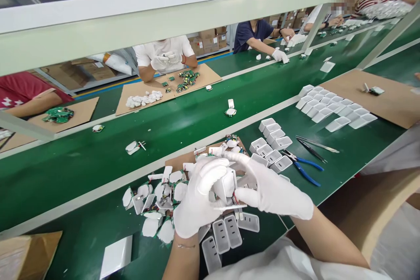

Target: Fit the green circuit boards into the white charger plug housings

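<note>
Both my hands wear white gloves and meet over the near edge of the green bench. My left hand [197, 197] and my right hand [269, 188] together grip one white plastic charger housing [225, 186], held upright between the fingers. Under and left of them lies a heap of white covers with green circuit boards [154, 201]. Several empty white housings [226, 234] lie open side up just below my hands. More empty housings [272, 144] stand in rows just beyond my right hand.
Blue-handled pliers [303, 169] and tweezers [316, 144] lie right of the housings. Another block of white housings [334, 109] sits beside a cardboard sheet [390, 96]. Single assemblies [230, 109] ride the green conveyor. Other gloved people work across the belt. A grey frame bar [183, 17] crosses overhead.
</note>
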